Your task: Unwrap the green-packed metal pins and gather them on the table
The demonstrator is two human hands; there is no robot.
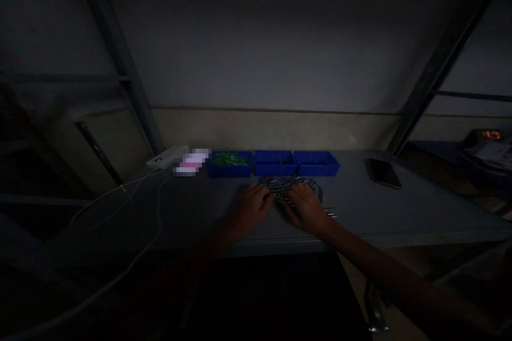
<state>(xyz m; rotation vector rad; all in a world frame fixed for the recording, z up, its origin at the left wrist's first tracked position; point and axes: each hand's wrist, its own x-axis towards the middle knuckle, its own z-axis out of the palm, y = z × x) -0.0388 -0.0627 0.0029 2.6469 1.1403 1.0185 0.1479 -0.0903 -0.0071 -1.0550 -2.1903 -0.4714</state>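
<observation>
In dim light, a heap of thin, shiny, pen-like metal rods (316,186) lies on the grey table. My left hand (254,205) is at the heap's left edge with its fingers pressed together; what they hold is hidden. My right hand (308,209) bends over the near side of the heap, its fingers closed around slender rods that show beneath them. Several rod ends (331,213) stick out to the right of this hand, side by side. The rods' exact kind is too dark to tell.
Behind the heap stand three blue bins: a left bin (230,171) with green plastic-looking pieces, a middle bin (276,169) and a right bin (318,169). A phone (383,172) lies at right. A lit, blurred screen (192,162), white power strip (164,159) and cable (158,208) are at left.
</observation>
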